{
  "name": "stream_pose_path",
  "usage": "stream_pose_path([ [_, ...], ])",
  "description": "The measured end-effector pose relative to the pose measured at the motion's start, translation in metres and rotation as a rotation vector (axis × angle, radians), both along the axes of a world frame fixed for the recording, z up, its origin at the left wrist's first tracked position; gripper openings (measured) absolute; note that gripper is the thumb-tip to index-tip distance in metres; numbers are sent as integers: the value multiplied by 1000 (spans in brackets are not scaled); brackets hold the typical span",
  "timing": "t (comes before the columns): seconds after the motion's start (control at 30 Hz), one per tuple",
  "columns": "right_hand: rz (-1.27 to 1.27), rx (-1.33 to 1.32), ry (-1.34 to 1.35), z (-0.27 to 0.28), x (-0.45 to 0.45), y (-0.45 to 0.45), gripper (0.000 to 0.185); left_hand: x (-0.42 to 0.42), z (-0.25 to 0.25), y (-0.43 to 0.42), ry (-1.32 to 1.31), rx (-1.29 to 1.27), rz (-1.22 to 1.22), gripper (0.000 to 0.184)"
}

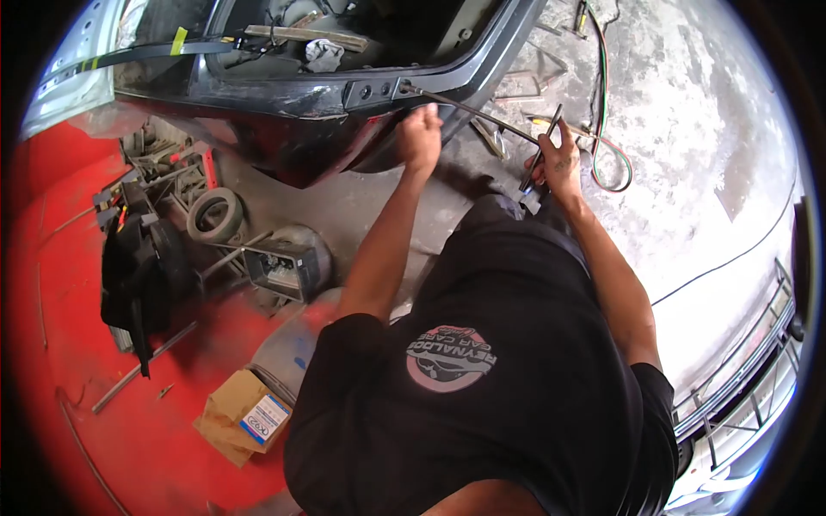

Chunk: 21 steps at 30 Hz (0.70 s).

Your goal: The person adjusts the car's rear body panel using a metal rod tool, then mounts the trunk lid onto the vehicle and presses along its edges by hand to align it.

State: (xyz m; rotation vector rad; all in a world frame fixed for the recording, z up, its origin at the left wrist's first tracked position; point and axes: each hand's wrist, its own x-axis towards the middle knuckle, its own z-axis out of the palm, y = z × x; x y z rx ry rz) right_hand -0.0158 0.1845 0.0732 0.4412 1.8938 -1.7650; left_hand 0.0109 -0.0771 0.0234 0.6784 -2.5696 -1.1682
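A long metal rod with a crossbar handle [482, 113] runs from a holed bracket on the dark car body [284, 99] out to the right. My right hand [559, 163] is wrapped round its crossbar, which slants between the fingers. The rod's far end meets the bracket [376, 92] at the body's edge. Just below that bracket, my left hand [419, 138] is closed in a loose fist, slightly blurred, with nothing visible in it. Whether its knuckles touch the panel I cannot tell.
A wood strip and crumpled paper [323, 55] lie inside the car body opening. Red and green hoses [602, 129] curl across the floor at right. Left are a tyre-like ring [215, 215], metal parts, a black part [138, 275] and a cardboard box [245, 417].
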Motion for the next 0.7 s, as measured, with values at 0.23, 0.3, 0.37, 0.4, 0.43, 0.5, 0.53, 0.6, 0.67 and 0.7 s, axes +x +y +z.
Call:
stream_pose_path([
  [0.23,56,-71,4,-14,-4,7,66,-48,70,34,80,-478,-417,27],
  [0.3,54,-58,18,-13,-6,7,66,-59,42,-6,-133,-577,-334,32],
  [0.37,51,-62,23,-12,-6,6,68,-53,42,-14,-283,-756,-403,34],
  [0.4,39,-74,26,-11,-7,4,69,-55,41,-15,-298,-763,-419,35],
  [0.43,27,-82,21,-10,-3,4,71,-57,40,-14,-277,-772,-394,34],
  [0.5,15,-113,31,-15,1,5,73,-56,43,-15,-290,-750,-440,33],
  [0.53,12,-116,-4,-18,1,5,73,-55,45,-16,-297,-742,-468,33],
  [0.6,8,-186,-9,-25,6,5,68,-45,47,-15,-205,-671,-492,33],
  [0.67,-12,-221,-37,-24,9,5,67,-34,42,-3,-87,-562,-481,33],
  [0.7,-19,-235,-52,-23,10,6,66,-26,31,6,-54,-542,-430,33],
])
